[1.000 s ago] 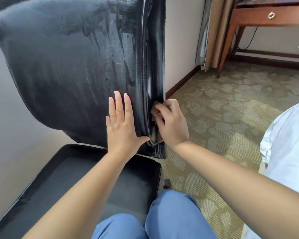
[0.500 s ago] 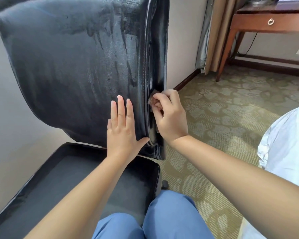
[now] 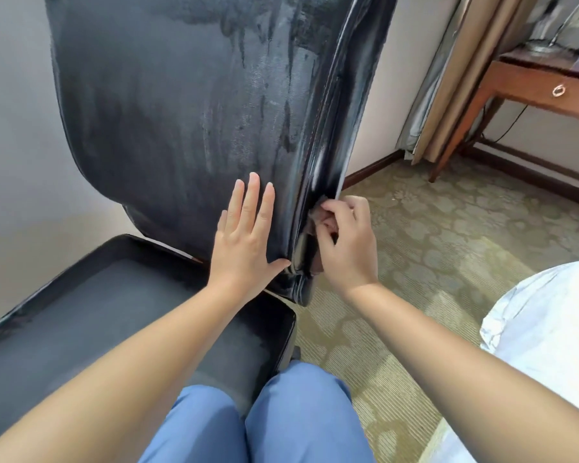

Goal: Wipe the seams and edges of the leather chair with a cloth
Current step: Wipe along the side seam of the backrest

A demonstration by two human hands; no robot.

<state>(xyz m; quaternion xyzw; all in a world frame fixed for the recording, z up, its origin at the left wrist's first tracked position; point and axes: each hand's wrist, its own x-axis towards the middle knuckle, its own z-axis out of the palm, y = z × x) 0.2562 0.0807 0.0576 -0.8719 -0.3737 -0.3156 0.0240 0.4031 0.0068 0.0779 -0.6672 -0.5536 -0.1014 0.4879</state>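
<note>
The black leather chair (image 3: 188, 105) fills the left and middle of the view, its backrest rising far and upward from the seat (image 3: 121, 315) near the person's knees. Down the backrest's right edge runs a glossy seam (image 3: 318, 155), long and nearly upright, leaning slightly to the right toward its top. The left hand (image 3: 248, 242) lies flat on the backrest just left of that seam, fingers straight and spread, thumb reaching to the seam's lower end, apparently bracing the leather. The right hand (image 3: 345, 242) is at the seam's lower stretch, fingers curled and pinching a small brownish cloth (image 3: 316, 215) against the edge; most of the cloth is hidden by the fingers. The right hand is the working one, and nearly all of the seam lies above and beyond it, so the wipe would likely travel upward along that line. A wooden desk (image 3: 545, 81) stands far right, over patterned carpet (image 3: 448, 228).
</note>
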